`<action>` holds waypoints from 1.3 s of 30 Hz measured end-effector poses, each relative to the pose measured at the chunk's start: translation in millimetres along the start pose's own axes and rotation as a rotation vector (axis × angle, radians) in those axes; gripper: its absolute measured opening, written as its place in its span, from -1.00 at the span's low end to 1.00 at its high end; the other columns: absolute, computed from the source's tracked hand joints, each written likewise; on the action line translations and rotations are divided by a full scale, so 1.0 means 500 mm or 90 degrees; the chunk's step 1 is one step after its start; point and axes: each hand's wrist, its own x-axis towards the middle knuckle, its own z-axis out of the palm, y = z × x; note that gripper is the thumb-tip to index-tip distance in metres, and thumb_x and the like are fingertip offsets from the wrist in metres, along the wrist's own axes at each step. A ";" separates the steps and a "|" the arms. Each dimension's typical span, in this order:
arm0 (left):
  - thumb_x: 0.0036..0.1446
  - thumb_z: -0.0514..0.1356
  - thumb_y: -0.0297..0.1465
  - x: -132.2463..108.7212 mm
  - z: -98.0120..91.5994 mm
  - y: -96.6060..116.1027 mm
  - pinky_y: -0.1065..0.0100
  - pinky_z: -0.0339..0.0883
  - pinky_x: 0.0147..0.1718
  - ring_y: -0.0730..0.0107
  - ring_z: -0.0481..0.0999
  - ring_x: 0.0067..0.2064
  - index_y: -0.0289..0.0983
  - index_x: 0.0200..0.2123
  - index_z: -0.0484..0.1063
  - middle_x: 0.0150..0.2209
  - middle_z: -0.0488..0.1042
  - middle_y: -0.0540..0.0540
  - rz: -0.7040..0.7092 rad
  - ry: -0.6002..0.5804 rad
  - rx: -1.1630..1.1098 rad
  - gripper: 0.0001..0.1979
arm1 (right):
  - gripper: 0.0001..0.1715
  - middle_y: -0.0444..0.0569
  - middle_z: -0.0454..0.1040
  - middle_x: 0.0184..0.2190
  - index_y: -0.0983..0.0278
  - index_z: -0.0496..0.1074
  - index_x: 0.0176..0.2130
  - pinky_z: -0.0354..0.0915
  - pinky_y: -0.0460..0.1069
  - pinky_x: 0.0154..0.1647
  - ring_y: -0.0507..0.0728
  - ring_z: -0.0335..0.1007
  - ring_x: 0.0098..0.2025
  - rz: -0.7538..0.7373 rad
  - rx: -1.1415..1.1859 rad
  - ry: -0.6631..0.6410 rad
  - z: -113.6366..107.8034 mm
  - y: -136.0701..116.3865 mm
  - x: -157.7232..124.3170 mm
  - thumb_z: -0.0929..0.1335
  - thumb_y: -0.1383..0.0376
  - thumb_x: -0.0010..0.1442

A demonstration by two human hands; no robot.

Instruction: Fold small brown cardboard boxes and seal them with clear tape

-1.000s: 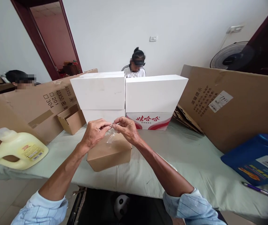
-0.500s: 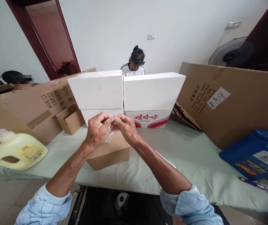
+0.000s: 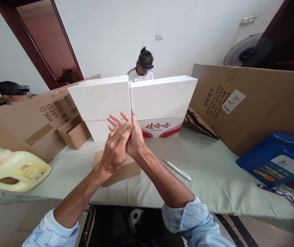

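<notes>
My left hand [image 3: 116, 147] lies flat against the palm of my right hand [image 3: 134, 137], fingers stretched out on both. The right palm is turned up and its fingers reach past the left ones; nothing shows in either hand, though the space between the palms is hidden. Just below and behind them a small brown cardboard box [image 3: 126, 175] sits on the green cloth, partly covered by my hands. A white pen-like tool [image 3: 176, 169] lies to the right of my right forearm.
White boxes [image 3: 162, 97] stand behind my hands. Large cardboard sheets [image 3: 250, 113] flank both sides. A yellow bottle [image 3: 20, 169], a small open box [image 3: 74, 132], a blue bottle [image 3: 275, 161] and a purple pen [image 3: 273, 190] are around. Two people are beyond.
My fingertips were pinched together over the box with clear film below; now the hands are opened and pressed palm to palm. The film is no longer visible. The view has shifted slightly.
</notes>
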 end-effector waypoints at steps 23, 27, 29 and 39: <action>0.57 -0.07 -0.01 0.167 0.033 -0.249 -0.45 -0.24 0.51 -0.32 -0.14 0.67 -0.35 0.52 0.24 0.59 0.13 -0.48 -0.214 -0.301 0.091 -0.30 | 0.34 0.12 0.15 0.60 0.19 0.13 0.59 -0.03 0.38 0.65 0.39 -0.01 0.64 -0.169 -0.482 -0.048 -0.055 -0.061 0.154 0.03 -0.60 0.28; 0.39 0.19 -0.29 0.159 0.008 -0.308 -0.36 0.10 0.43 -0.35 0.33 0.50 -0.31 0.04 0.67 0.36 0.51 -0.46 -0.300 -0.351 0.101 -0.66 | 0.18 0.12 0.17 0.58 0.17 0.36 0.48 -0.08 0.28 0.67 0.31 -0.01 0.64 -0.342 -0.778 0.031 -0.141 -0.123 0.150 0.17 -0.54 0.31; 0.36 0.16 -0.32 0.131 -0.019 -0.314 -0.10 0.35 0.31 -0.15 0.59 0.26 -0.26 -0.12 0.70 0.15 0.69 -0.35 -0.320 -0.327 0.083 -0.71 | 0.05 0.12 0.31 0.50 0.14 0.45 0.41 0.09 0.29 0.61 0.31 0.16 0.56 -0.349 -0.822 0.003 -0.183 -0.138 0.134 0.18 -0.48 0.37; 0.26 0.12 -0.20 -0.147 -0.158 -0.213 0.34 0.44 -0.32 0.26 0.62 -0.26 -0.23 -0.26 0.65 -0.21 0.67 -0.15 -0.492 -0.233 -0.042 -0.67 | 0.04 0.16 0.39 0.48 0.16 0.46 0.43 0.30 0.33 0.49 0.45 0.26 0.52 0.040 -0.758 -0.065 -0.348 -0.010 -0.009 0.36 -0.42 0.29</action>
